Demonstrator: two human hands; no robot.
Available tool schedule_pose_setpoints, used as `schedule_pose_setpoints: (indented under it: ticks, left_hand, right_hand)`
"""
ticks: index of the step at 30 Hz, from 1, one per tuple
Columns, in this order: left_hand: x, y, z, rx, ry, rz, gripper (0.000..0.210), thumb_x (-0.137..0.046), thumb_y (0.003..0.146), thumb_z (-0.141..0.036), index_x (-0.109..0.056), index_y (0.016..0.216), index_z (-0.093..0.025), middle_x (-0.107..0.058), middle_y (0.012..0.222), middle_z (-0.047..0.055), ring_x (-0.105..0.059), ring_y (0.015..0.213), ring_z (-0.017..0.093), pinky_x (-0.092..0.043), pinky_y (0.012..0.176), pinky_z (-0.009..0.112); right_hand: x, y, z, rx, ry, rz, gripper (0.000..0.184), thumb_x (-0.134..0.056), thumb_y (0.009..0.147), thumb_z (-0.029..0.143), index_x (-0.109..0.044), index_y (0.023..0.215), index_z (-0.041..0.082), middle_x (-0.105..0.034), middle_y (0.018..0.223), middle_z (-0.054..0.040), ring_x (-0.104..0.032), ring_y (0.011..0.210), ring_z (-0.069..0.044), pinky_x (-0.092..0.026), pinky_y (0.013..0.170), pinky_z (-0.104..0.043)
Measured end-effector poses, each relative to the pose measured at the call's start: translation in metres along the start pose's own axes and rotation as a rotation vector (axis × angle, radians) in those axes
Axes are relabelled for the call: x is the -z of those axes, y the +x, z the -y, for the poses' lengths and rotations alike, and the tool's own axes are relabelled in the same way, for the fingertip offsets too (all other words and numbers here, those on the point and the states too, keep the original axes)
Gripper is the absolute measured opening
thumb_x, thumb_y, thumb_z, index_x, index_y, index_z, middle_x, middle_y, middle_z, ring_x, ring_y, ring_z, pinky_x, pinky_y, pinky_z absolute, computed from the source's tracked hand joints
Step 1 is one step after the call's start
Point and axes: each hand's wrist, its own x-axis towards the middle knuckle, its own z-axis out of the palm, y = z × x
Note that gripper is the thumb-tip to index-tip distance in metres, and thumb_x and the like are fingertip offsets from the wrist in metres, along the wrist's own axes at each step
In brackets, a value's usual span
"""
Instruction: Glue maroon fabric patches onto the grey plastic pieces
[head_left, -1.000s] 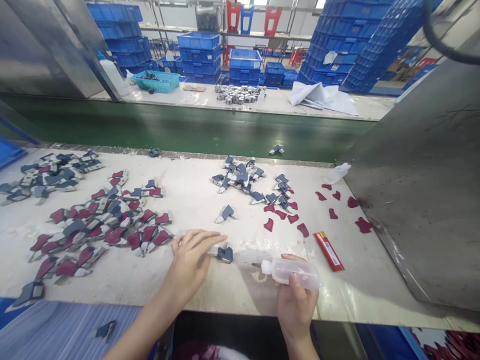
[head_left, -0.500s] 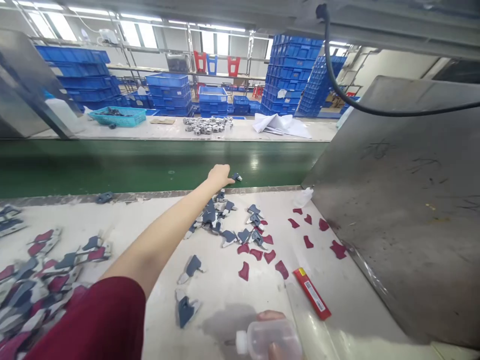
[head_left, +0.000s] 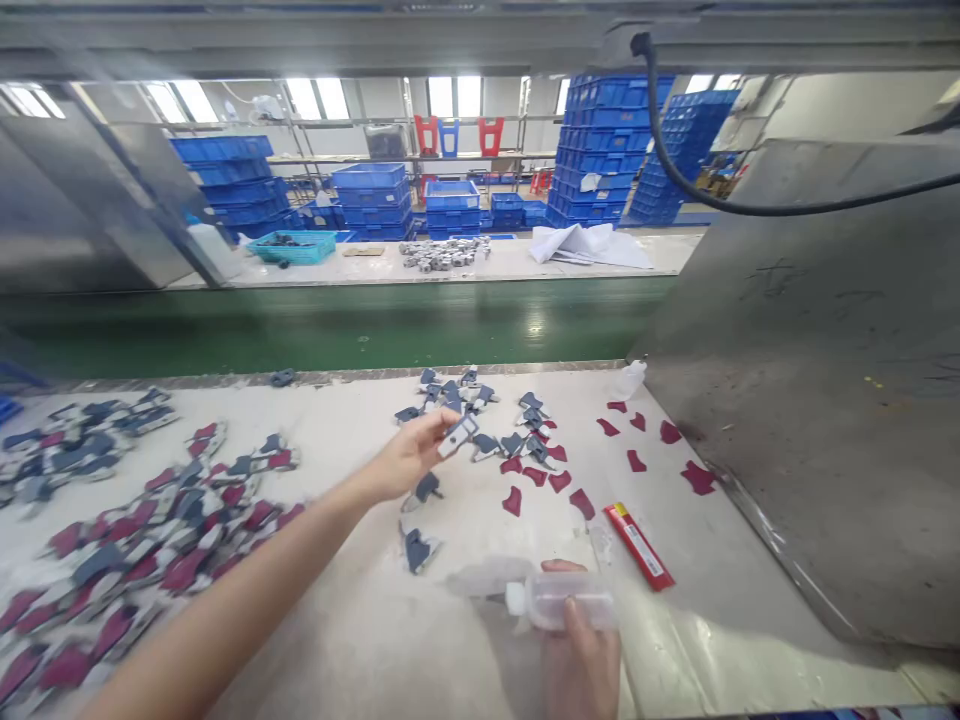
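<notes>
My left hand (head_left: 412, 455) pinches a small grey-and-white plastic part (head_left: 458, 436) above the table, close to a loose pile of dark blue-grey and white parts (head_left: 450, 390). Lower right, my right hand (head_left: 589, 640) is wrapped round a clear squeeze bottle (head_left: 562, 598), which lies sideways with its white cap and thin tip pointing left. Two blue-grey parts rest between the hands, one of them a dark piece (head_left: 417, 550) in front of the left wrist. Flat maroon pieces (head_left: 535, 476) are scattered to the right of the pile.
A heap of maroon, grey and white parts (head_left: 150, 540) covers the table's left. Near my right hand lies a red packet (head_left: 640, 546). Beyond the table edge runs a green conveyor belt (head_left: 450, 325). A metal panel (head_left: 825, 400) stands at right; a black cable (head_left: 720, 208) hangs overhead.
My left hand has come back from the green belt with the small part that lay there. My right hand and the bottle show further up in view, as the camera has tilted.
</notes>
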Motion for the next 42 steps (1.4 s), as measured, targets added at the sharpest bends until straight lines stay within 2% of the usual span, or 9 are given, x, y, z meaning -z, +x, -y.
schedule_pose_setpoints:
  ticks: [3,6,9,13,16,20,25,29,42]
  left_hand:
    - [-0.015,-0.072,-0.012,0.042,-0.161,-0.076,0.022,-0.054,0.093,-0.04,-0.058,0.097,-0.019,-0.061,0.096,0.006,-0.059,0.092,0.02,-0.048,0.082,0.031]
    - [-0.035,-0.125,-0.015,0.121,-0.31,-0.199,0.021,-0.054,0.095,-0.041,-0.059,0.096,-0.021,-0.058,0.095,0.004,-0.055,0.094,0.019,-0.044,0.086,0.03]
    - [-0.055,-0.163,-0.015,0.23,-0.405,-0.285,0.026,-0.052,0.095,-0.046,-0.06,0.096,-0.021,-0.058,0.096,0.005,-0.053,0.096,0.02,-0.041,0.088,0.03]
    - [-0.076,-0.194,-0.015,0.371,-0.444,-0.289,0.029,-0.046,0.098,-0.045,-0.062,0.103,-0.021,-0.062,0.1,0.005,-0.055,0.098,0.021,-0.041,0.091,0.031]
    - [-0.083,-0.203,-0.016,0.401,-0.312,-0.276,0.031,-0.038,0.102,-0.037,-0.063,0.111,-0.022,-0.063,0.104,0.006,-0.055,0.102,0.021,-0.041,0.094,0.033]
    - [-0.088,-0.199,-0.014,0.332,0.062,-0.26,0.035,-0.033,0.102,-0.025,-0.053,0.13,-0.023,-0.065,0.093,0.005,-0.056,0.095,0.022,-0.036,0.093,0.04]
    - [-0.093,-0.189,-0.015,0.26,0.359,-0.186,0.03,-0.038,0.101,-0.021,-0.056,0.125,-0.023,-0.069,0.102,0.006,-0.056,0.096,0.023,-0.033,0.088,0.041]
    - [-0.096,-0.188,-0.015,0.261,0.433,-0.207,0.02,-0.051,0.096,-0.021,-0.06,0.115,-0.023,-0.07,0.102,0.005,-0.058,0.095,0.024,-0.033,0.086,0.039]
    - [-0.1,-0.183,-0.015,0.273,0.459,-0.263,0.017,-0.055,0.093,-0.016,-0.064,0.107,-0.023,-0.073,0.098,0.002,-0.061,0.092,0.022,-0.032,0.082,0.038]
  right_hand:
    - [0.002,0.001,0.005,-0.055,0.073,0.005,0.029,-0.065,0.082,0.044,-0.068,0.093,0.017,-0.066,0.079,-0.0048,-0.057,0.059,-0.015,-0.044,0.05,-0.025]
    - [0.005,0.001,0.008,-0.054,0.082,0.002,0.027,-0.068,0.08,0.041,-0.069,0.093,0.017,-0.065,0.082,-0.0041,-0.056,0.061,-0.013,-0.043,0.051,-0.023]
    - [0.005,0.001,0.011,-0.055,0.076,-0.024,0.028,-0.071,0.077,0.041,-0.069,0.092,0.018,-0.064,0.085,-0.0037,-0.057,0.064,-0.013,-0.042,0.05,-0.022]
    - [0.003,0.0,0.014,-0.013,0.044,-0.009,0.027,-0.07,0.077,0.041,-0.069,0.09,0.017,-0.063,0.085,-0.0037,-0.055,0.061,-0.012,-0.041,0.048,-0.022]
    - [0.003,-0.002,0.014,0.027,0.009,0.004,0.027,-0.068,0.078,0.04,-0.069,0.09,0.017,-0.063,0.084,-0.0039,-0.054,0.059,-0.012,-0.041,0.047,-0.022]
    - [0.006,-0.009,0.013,0.127,-0.105,0.014,0.026,-0.067,0.079,0.04,-0.069,0.088,0.016,-0.067,0.085,-0.0069,-0.062,0.068,-0.017,-0.047,0.053,-0.026]
    - [0.003,-0.023,0.016,0.298,-0.405,0.117,0.024,-0.071,0.077,0.037,-0.07,0.086,0.014,-0.069,0.071,-0.0055,-0.065,0.06,-0.019,-0.052,0.053,-0.029]
    - [-0.006,-0.031,0.021,0.35,-0.529,0.171,0.024,-0.071,0.078,0.038,-0.07,0.087,0.016,-0.069,0.068,-0.0033,-0.063,0.053,-0.017,-0.051,0.048,-0.026]
    - [-0.004,-0.026,0.02,0.465,-0.657,0.295,0.019,-0.069,0.082,0.033,-0.069,0.092,0.017,-0.071,0.071,-0.0042,-0.064,0.052,-0.016,-0.053,0.046,-0.025]
